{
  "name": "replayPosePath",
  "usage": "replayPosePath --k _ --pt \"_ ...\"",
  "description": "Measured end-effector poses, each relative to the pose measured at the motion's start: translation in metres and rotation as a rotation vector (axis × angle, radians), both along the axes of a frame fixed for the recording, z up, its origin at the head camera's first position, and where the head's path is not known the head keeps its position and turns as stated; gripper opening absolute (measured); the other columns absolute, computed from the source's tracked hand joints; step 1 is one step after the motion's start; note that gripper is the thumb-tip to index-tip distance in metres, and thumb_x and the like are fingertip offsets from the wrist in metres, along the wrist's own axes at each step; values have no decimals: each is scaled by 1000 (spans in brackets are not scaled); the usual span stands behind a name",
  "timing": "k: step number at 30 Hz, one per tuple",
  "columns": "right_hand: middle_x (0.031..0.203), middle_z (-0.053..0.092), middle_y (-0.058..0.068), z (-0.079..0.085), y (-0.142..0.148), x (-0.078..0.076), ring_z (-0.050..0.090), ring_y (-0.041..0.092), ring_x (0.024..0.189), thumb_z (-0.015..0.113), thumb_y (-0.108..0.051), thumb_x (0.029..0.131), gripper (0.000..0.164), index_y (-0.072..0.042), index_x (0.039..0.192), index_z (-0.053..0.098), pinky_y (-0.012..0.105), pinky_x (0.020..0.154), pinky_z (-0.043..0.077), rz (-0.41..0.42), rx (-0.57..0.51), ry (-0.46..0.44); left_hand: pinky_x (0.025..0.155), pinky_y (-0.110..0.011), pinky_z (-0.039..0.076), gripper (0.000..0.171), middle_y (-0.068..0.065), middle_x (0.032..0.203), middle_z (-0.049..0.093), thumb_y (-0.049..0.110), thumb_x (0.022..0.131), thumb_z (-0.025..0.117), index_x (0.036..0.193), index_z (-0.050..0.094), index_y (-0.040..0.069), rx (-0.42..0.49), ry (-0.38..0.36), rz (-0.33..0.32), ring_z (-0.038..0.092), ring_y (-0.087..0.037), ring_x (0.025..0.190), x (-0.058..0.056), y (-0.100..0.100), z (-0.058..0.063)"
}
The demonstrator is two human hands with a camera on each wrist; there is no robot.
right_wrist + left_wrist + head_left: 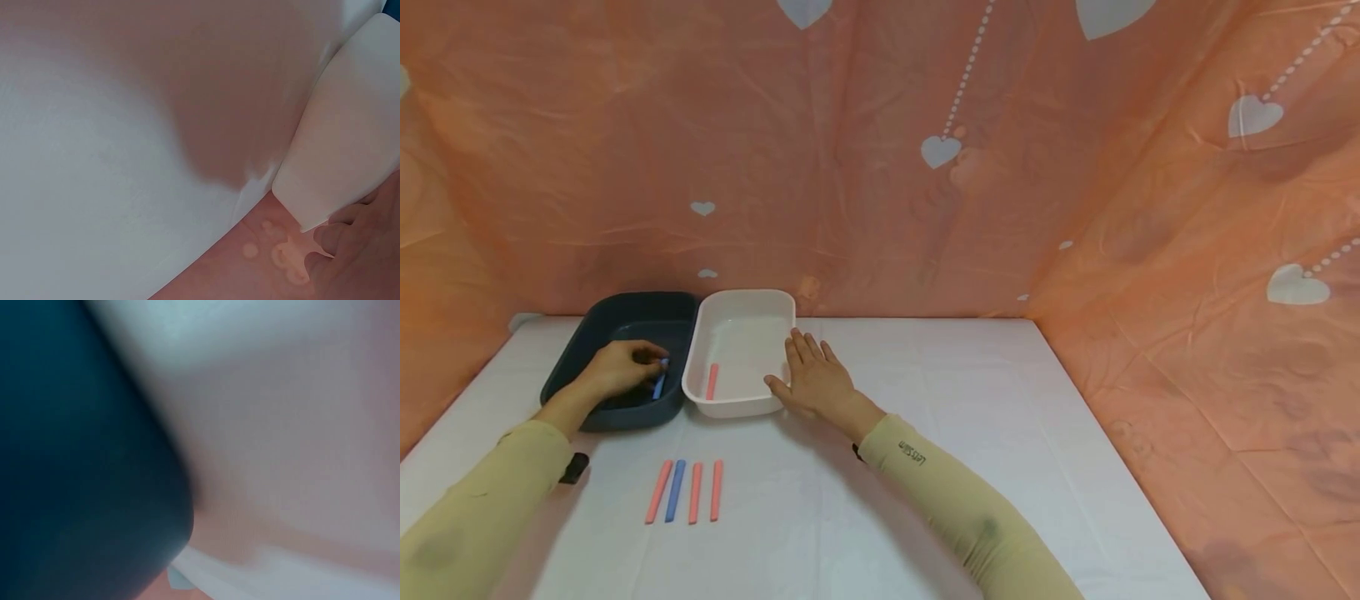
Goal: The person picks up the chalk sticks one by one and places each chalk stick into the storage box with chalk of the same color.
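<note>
Inside the dark tray [597, 335] is my left hand [617, 367], its curled fingers pinching the upper end of a blue chalk stick [658, 387]. My right hand [818, 385] lies with straight fingers against the right rim of the white tray [745, 408]; in the right wrist view its fingers [331, 237] reach over that rim. A pink chalk stick [712, 382] lies in the white tray. The left wrist view shows mostly the dark tray's outer wall [94, 456], and the left hand is hidden there.
On the white-covered table [925, 400], in front of the trays, lie several chalk sticks: pink ones [695, 493] and a blue one [675, 492]. The two trays stand side by side near an orange curtain [865, 208] with hearts, which also hangs along the sides.
</note>
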State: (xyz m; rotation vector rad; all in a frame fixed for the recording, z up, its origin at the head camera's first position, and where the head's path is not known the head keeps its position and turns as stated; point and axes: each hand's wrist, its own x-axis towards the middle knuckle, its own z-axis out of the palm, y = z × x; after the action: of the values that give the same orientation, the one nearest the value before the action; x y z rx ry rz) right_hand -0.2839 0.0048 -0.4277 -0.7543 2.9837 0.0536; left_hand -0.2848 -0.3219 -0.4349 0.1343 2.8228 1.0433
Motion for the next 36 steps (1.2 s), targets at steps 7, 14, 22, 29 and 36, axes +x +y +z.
replayPosePath --k 7,14,22,29,36 --pt "175 6 3 1 0 1 10 19 160 23 -61 109 78 -11 167 13 36 128 10 3 -8 -1 71 -35 57 41 -33 111 64 12 104 58 131 55 -18 -2 -33 -3 72 -21 78 -1 0 -1" --pt "175 8 4 3 0 2 11 20 160 23 -61 109 78 -10 167 15 36 128 10 12 1 8 70 -36 58 40 -31 108 64 11 104 58 130 56 -19 -8 -42 -12 72 -20 78 -2 -1 -1" --pt "175 8 5 3 2 4 11 20 160 23 -61 109 78 -9 167 15 36 128 11 15 -4 8 67 -36 60 38 -33 107 65 9 102 59 127 57 -20 13 -30 -8 73 -21 75 -2 2 -2" --pt "175 7 4 2 1 4 10 20 160 22 -62 109 79 -10 167 14 36 128 11 8 -1 0 65 -34 59 38 -31 104 66 11 100 61 125 59 -18 3 -1 -5 72 -20 72 0 4 -1" --pt "175 5 4 1 0 2 10 20 160 22 -62 109 79 -10 167 13 36 128 10 4 8 -1 75 -44 55 39 -31 112 66 17 101 63 127 61 -12 -78 74 16 69 -29 86 6 3 13"
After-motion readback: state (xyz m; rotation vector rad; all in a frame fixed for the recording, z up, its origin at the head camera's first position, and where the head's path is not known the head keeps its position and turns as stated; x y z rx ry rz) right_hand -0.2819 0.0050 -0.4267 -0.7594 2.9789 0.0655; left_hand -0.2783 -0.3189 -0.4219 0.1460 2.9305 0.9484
